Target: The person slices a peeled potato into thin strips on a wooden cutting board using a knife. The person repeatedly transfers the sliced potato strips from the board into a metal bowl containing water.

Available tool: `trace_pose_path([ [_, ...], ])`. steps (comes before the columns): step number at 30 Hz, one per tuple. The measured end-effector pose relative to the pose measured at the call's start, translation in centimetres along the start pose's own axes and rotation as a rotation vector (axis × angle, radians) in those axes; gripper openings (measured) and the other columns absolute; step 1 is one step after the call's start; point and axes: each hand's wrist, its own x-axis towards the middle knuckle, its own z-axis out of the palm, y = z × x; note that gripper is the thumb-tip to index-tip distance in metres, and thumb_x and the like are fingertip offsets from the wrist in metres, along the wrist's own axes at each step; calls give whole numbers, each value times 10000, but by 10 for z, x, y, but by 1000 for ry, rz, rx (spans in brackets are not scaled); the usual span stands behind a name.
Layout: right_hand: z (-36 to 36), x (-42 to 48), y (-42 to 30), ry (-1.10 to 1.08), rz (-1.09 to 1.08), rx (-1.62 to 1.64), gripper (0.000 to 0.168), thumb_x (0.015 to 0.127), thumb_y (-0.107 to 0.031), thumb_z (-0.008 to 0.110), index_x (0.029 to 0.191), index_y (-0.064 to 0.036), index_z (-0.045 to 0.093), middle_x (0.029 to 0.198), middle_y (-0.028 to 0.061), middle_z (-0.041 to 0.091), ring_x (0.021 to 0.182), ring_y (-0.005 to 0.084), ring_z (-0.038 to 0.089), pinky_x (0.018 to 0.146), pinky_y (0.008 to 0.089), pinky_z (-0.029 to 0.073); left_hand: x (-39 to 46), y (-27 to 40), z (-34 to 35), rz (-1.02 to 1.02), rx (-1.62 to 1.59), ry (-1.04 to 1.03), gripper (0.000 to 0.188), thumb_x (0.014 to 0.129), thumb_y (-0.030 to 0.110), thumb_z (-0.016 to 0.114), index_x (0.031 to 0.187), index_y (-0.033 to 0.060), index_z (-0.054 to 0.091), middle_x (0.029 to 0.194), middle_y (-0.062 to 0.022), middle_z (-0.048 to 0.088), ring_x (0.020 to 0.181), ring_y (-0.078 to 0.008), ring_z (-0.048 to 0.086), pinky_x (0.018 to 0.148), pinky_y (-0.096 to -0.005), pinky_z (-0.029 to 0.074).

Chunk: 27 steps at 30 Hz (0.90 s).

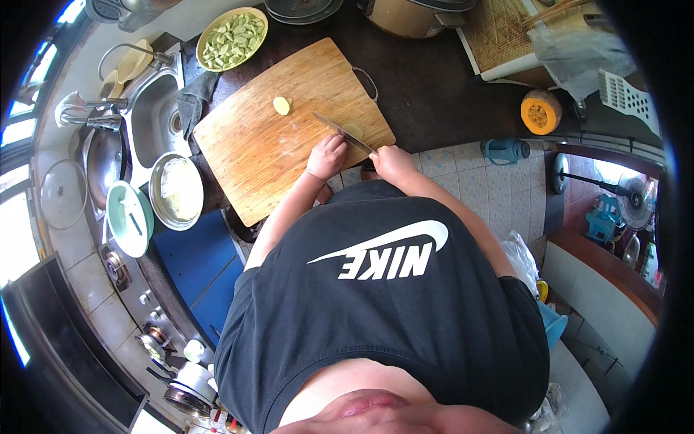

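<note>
My right hand (394,165) grips the handle of a kitchen knife (341,131) near the right edge of a wooden cutting board (260,141). The blade points up and left across the board. My left hand (328,157) rests at the board's near edge with its fingers bent, right beside the blade. Something dark lies under those fingertips; whether they hold it is not clear. Just beyond the blade a flat, pale brownish piece (353,130) lies on the wood. Farther back on the board sits a cut pale yellow piece (281,105), perhaps ginger or potato.
A yellow bowl of sliced green vegetable (233,40) stands behind the board. Left are a grey cloth (196,100), a steel sink (157,119), a metal basin (176,191) and a green basin (130,218). Right, a cut pumpkin (540,112) sits on the dark counter (434,92).
</note>
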Motion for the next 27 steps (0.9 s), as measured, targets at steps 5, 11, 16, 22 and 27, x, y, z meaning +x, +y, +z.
trace_pose_path([
  [5,-4,4,-7,-36,15,-51,349,895,-295,492,867,11,657,867,223,646,824,381,634,722,469,498,1,1,-3,12,-7,-5,141,680,50,616,816,45,578,890,-84,571,838,-260,576,686,-345,502],
  [11,6,13,-6,46,47,74,363,888,-313,500,858,15,653,863,225,646,821,389,630,734,469,496,1,-2,1,-1,-27,-12,129,684,35,612,809,42,582,884,-85,581,832,-258,580,698,-342,501],
  [16,3,8,0,39,9,64,361,885,-320,501,842,3,658,835,220,647,805,389,630,718,470,499,-1,0,-2,-7,-10,-13,128,689,37,619,813,40,590,898,-92,586,838,-260,581,710,-344,500],
  [22,1,-2,0,2,6,12,357,888,-319,500,841,-3,661,840,218,648,801,389,632,705,474,500,0,0,-1,14,-3,1,118,691,50,621,803,40,582,902,-100,581,851,-272,577,703,-353,500],
  [27,3,0,-2,41,26,11,349,876,-306,517,807,2,666,785,226,638,763,387,629,685,470,496,0,-1,-2,14,-17,-14,120,691,51,624,803,43,583,904,-100,582,829,-273,575,696,-352,500],
])
